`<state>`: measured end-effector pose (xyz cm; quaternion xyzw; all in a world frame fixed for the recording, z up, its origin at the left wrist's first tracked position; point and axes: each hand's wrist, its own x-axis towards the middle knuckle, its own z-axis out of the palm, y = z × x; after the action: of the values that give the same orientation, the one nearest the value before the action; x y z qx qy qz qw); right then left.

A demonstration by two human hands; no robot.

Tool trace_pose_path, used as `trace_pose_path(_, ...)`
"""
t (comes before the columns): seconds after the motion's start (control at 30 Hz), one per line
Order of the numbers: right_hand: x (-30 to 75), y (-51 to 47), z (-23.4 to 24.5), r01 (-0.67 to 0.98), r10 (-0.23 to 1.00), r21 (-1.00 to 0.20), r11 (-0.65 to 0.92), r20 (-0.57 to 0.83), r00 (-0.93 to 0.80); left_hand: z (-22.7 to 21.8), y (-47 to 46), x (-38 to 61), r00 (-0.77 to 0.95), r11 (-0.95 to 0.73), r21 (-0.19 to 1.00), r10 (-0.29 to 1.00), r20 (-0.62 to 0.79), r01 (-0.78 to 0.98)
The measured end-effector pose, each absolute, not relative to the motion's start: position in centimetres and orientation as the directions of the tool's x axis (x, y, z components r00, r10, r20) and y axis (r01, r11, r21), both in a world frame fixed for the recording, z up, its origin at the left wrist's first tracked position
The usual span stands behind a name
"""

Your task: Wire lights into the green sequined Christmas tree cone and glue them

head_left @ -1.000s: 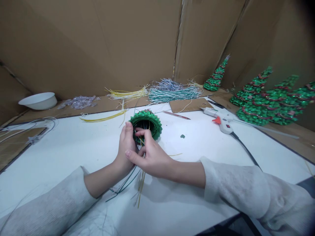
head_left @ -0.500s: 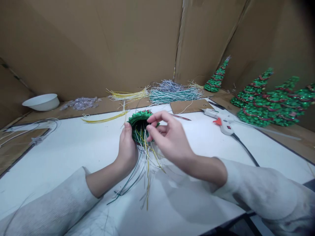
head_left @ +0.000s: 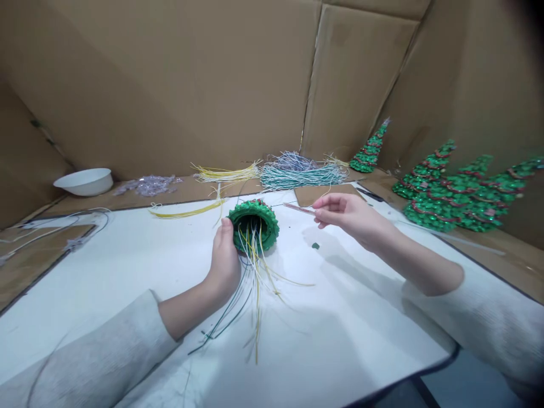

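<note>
While the loose wires [head_left: 257, 283] trail toward me from the hollow green piece [head_left: 271, 228], my left grip [head_left: 224, 258] holds that piece at its left side, thumb along the rim; the fingers are hidden, so I cannot tell how far they spread. The piece is over the middle of the tabletop [head_left: 165, 260], its hollow mouth facing me and its long axis seeming to run away from me, far end out of sight. What has just changed is my right grip [head_left: 348, 220]: it has left the wires and, right of the piece, now pinches a thin reddish stick [head_left: 299, 209], nearly closed. So only my left steadies the piece. Beyond it lie a teal-and-white wire bundle [head_left: 304, 178] and, far to its right, decorated trees [head_left: 433, 209].
</note>
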<state>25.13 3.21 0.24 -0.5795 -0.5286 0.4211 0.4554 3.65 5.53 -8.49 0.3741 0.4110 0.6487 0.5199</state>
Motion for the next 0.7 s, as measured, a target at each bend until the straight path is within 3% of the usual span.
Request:
trace_pose_path(0.2, 25.6, 2.9, 0.0, 0.033, 0.993, -0.993, -0.11, -0.111, -0.05, -8.6, 5.6, 3.5, -0.173, -0.083, 0.947, 0.984, 0.029, -0.311)
trace_pose_path(0.47, 24.3, 0.2, 1.5, -0.203, 0.98, -0.979, -0.012, 0.028, -0.196, -8.6, 5.8, 3.6, -0.146, -0.112, 0.913, 0.988, 0.059, -0.392)
trace_pose_path(0.7, 23.5, -1.6, 1.8, -0.277, 0.967, -0.961, -0.006, 0.065, -0.247, -8.3, 5.6, 3.6, -0.133, -0.103, 0.926, 0.989, 0.058, -0.363)
